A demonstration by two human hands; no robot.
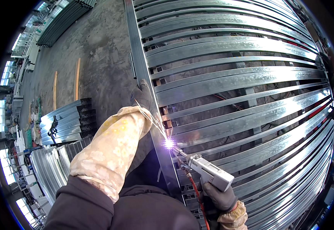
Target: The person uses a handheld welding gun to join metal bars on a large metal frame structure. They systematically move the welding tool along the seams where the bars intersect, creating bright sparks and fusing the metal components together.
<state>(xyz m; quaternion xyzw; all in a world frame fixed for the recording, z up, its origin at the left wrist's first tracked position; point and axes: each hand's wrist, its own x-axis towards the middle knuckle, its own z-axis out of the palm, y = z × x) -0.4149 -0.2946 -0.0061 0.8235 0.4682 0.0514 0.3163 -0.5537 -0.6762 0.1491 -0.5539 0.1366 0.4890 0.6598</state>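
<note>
My right hand (221, 198), in a dark grey glove, grips a white and silver handheld welding gun (209, 171). Its nozzle meets the joint between a long steel side rail (137, 42) and the ends of the crosswise steel bars (209, 80). A bright violet-white welding spark (169, 144) glows there, throwing thin streaks up and to the left. Farther up the rail, my left hand (142, 94), also gloved, is closed over the rail's outer edge; some of its fingers are hidden. A pale floral sleeve cover (111, 147) wraps my left forearm.
An orange-red hose (196, 191) hangs from the gun. On the floor at left lie stacked metal profiles (65, 122), more silver profiles (50, 168) and two wooden strips (77, 78). A dark tube stack (65, 19) sits at the far left. Cables run beneath the bars.
</note>
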